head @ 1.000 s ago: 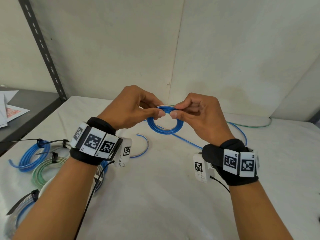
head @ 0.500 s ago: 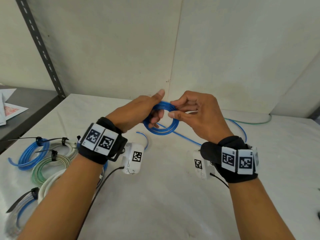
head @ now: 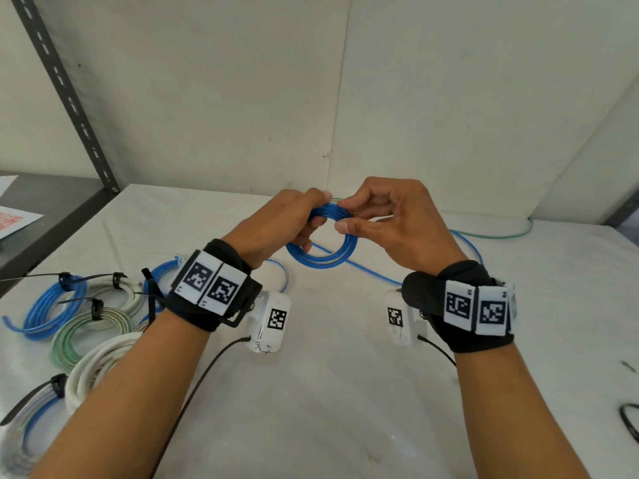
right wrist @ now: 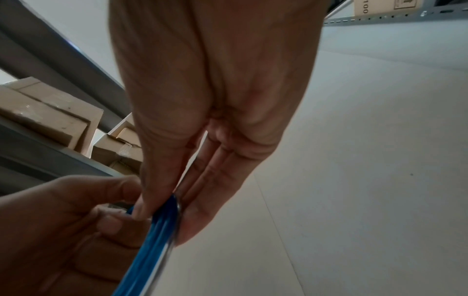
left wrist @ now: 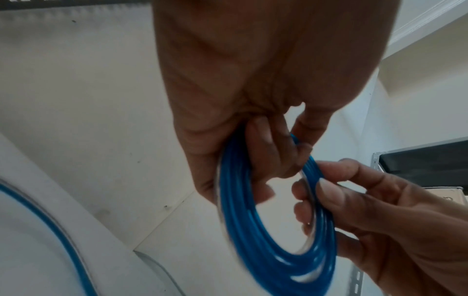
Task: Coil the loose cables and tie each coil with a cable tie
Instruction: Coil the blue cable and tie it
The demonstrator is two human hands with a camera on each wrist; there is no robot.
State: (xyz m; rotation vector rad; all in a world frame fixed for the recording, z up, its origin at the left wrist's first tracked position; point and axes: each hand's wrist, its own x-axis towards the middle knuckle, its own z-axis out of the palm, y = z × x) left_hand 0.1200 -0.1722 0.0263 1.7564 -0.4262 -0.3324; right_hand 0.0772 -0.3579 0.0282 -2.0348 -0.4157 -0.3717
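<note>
While both grips pinch one blue coil [head: 321, 243] | left hand [head: 276, 226] | right hand [head: 397, 226]

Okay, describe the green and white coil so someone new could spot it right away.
Look at the white table, at the pile of tied coils on its left side. The green and white coil lies just nearer than the tied blue coil. It is the only green one there.

black loop [head: 631, 421] cut off (right edge), blue coil [left wrist: 273, 230] blurred
</note>
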